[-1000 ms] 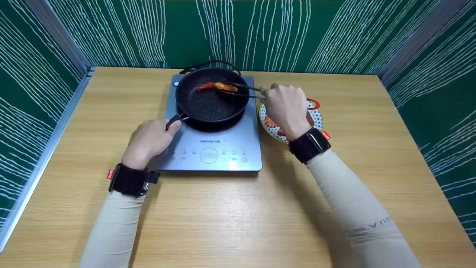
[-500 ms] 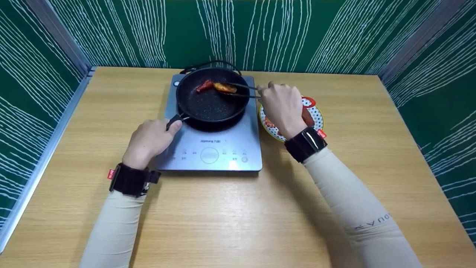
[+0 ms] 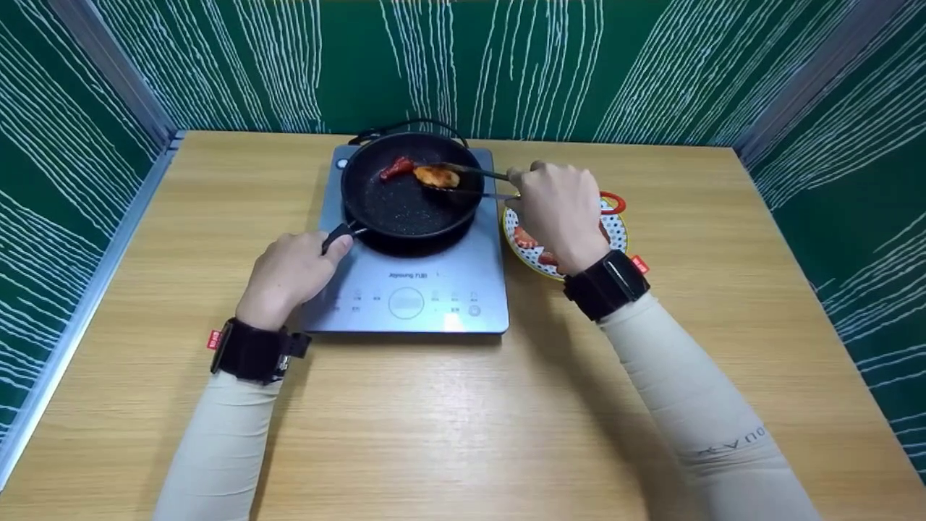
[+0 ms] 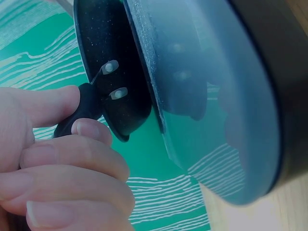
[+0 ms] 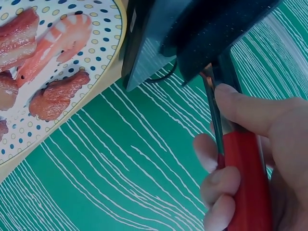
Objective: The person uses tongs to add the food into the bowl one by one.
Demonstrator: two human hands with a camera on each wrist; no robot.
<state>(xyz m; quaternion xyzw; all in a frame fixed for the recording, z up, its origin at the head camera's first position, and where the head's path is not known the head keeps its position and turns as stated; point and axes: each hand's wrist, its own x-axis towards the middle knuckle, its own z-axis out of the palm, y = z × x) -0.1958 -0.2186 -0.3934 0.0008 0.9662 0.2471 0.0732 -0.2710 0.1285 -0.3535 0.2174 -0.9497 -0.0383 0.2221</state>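
Note:
My left hand (image 3: 295,273) grips the black handle (image 4: 84,109) of a frying pan (image 3: 405,221), thumb along its top. The pan sits on an induction cooker (image 3: 409,278). My right hand (image 3: 557,206) holds tongs (image 5: 248,178) with red grips, fingers and thumb wrapped around them. In the head view the tongs reach over the pan's right rim, one arm on each side of a browned, orange-yellow piece of food (image 3: 436,176). A dark red piece (image 3: 397,168) lies against its left end. The tongs' tips are hidden in the right wrist view.
Right of the cooker, partly under my right hand, stands a dotted plate (image 3: 617,231) with a yellow rim. It bears a shrimp (image 5: 55,45) and several reddish meat pieces (image 5: 57,96). A black cord (image 3: 427,121) runs behind the pan. Green patterned panels (image 3: 463,65) border the wooden table (image 3: 434,420).
The tongs' arms have spread slightly, and the browned piece between them shows a broader face. My right hand shifted a little left, then back right. The left hand and pan stay put.

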